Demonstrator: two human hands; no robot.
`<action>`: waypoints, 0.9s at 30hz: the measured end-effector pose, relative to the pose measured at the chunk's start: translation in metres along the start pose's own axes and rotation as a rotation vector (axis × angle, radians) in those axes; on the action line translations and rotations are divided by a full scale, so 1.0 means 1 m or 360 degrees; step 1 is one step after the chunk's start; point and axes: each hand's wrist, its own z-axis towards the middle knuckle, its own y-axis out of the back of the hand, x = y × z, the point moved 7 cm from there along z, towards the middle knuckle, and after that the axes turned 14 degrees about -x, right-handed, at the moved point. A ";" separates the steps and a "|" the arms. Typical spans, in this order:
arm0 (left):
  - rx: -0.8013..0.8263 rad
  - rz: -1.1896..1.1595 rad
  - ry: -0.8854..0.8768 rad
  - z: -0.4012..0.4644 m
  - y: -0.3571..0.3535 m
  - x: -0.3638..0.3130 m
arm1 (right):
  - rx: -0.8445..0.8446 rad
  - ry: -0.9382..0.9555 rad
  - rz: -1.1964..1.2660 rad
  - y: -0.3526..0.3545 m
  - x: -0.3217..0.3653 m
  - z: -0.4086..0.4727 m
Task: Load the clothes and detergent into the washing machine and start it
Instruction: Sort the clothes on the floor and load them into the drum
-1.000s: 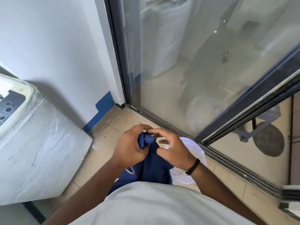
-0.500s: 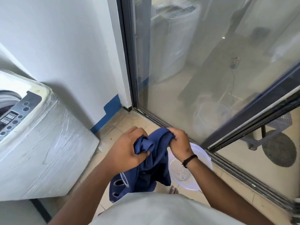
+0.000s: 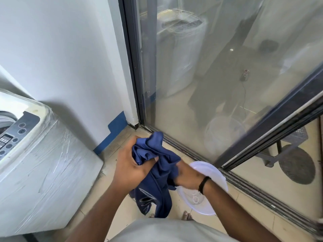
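A dark blue garment (image 3: pixel 158 173) is bunched between both hands in front of my chest, its lower part hanging toward the floor. My left hand (image 3: pixel 132 165) grips the upper folds. My right hand (image 3: pixel 187 177), with a black wristband, holds the cloth lower down on the right. The white top-loading washing machine (image 3: pixel 40 180), wrapped in clear film, stands to the left. Its dark control panel (image 3: pixel 15 133) and a sliver of the open drum show at the left edge.
A white plastic basin (image 3: pixel 209 173) sits on the tiled floor under my right wrist. A glass sliding door (image 3: pixel 201 84) with a dark frame runs along the right. A white wall with a blue base strip (image 3: pixel 113 130) is behind the machine.
The view has swung left, bringing more of the washing machine into sight. My right hand slid down the garment while my left hand kept the top bunched.
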 end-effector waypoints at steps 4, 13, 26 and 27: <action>-0.0010 -0.0224 0.0047 0.007 0.001 -0.019 | -0.0061 -0.0076 -0.0464 -0.021 -0.057 -0.004; 0.0583 0.0440 -0.0059 0.015 0.012 0.008 | -0.1013 -0.0017 -0.0190 0.067 0.005 0.037; 0.0156 0.0315 -0.0102 0.019 0.018 0.022 | -0.0392 0.0087 0.0250 0.033 0.026 0.035; 0.0117 0.0208 -0.0068 0.018 0.016 0.016 | -0.0333 0.0025 0.0135 0.032 0.005 0.039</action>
